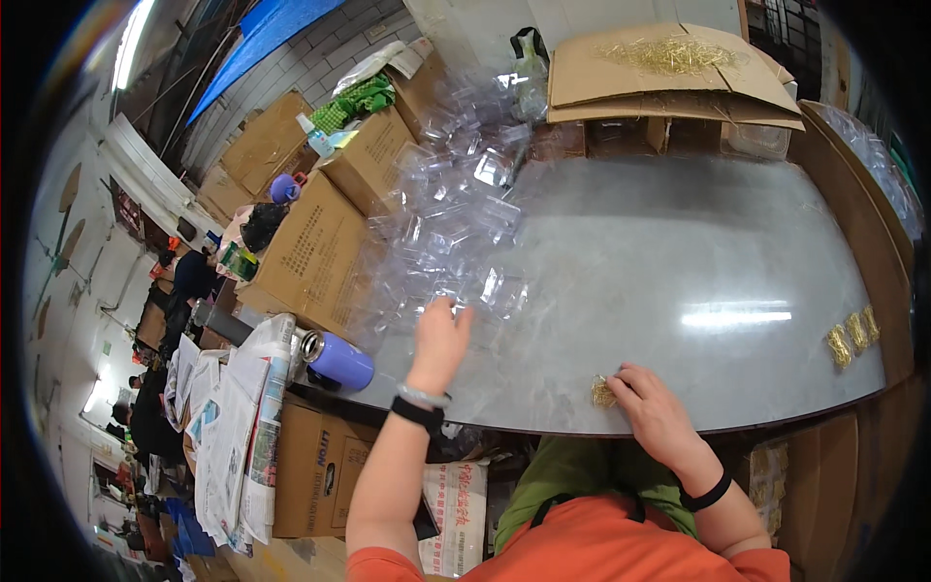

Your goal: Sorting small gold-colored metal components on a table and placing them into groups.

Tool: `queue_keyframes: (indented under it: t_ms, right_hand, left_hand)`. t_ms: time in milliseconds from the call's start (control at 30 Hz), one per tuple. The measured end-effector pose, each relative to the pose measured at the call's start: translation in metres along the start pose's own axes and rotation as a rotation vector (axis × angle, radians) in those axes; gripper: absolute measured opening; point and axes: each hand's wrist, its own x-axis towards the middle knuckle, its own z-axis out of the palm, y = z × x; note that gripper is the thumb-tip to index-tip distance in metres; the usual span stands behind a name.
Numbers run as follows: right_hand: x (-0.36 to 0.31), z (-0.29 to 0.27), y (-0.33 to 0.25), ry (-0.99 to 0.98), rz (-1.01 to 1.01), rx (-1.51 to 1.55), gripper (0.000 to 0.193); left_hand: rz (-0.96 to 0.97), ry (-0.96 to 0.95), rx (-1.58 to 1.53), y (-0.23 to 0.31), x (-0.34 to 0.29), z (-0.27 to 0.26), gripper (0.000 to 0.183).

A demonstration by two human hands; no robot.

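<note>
My left hand (pixel 441 341) reaches to the near edge of a heap of clear plastic boxes (pixel 451 218). Its thumb and fingers are apart, and the fingertips touch or nearly touch the closest boxes. Close to the table's front edge, my right hand (pixel 655 407) has its fingers closed on a small bundle of thin gold strands (pixel 602 391), which rests on the grey tabletop (pixel 621 281). Several similar gold bundles (pixel 853 338) lie in a row by the right edge.
A purple bottle (pixel 339 361) stands beside stacked newspapers (pixel 242 427) at the left. Cardboard boxes (pixel 315 257) border the heap. At the back, loose gold strands (pixel 669 55) lie on a cardboard sheet (pixel 592 82). A cardboard wall (pixel 863 213) lines the right side.
</note>
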Motion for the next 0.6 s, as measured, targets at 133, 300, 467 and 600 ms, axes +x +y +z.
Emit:
queue_keyframes:
  t_ms: [133, 300, 467, 600]
  right_hand:
    - [-0.003, 0.004, 0.001, 0.044, 0.001, 0.009, 0.037]
    - [-0.005, 0.004, 0.004, 0.047, -0.004, 0.034, 0.037]
    - [-0.004, 0.002, 0.002, 0.036, 0.025, 0.029, 0.038]
    - [-0.005, 0.004, 0.003, 0.041, 0.01, 0.029, 0.038]
  left_hand:
    - [-0.428, -0.323, -0.011, -0.012, 0.044, 0.005, 0.041]
    - [-0.538, -0.34, -0.167, -0.019, 0.049, 0.032, 0.044]
    - [-0.424, -0.319, -0.004, -0.011, 0.054, 0.045, 0.035]
    - [-0.359, -0.214, -0.171, -0.014, 0.054, 0.039, 0.027]
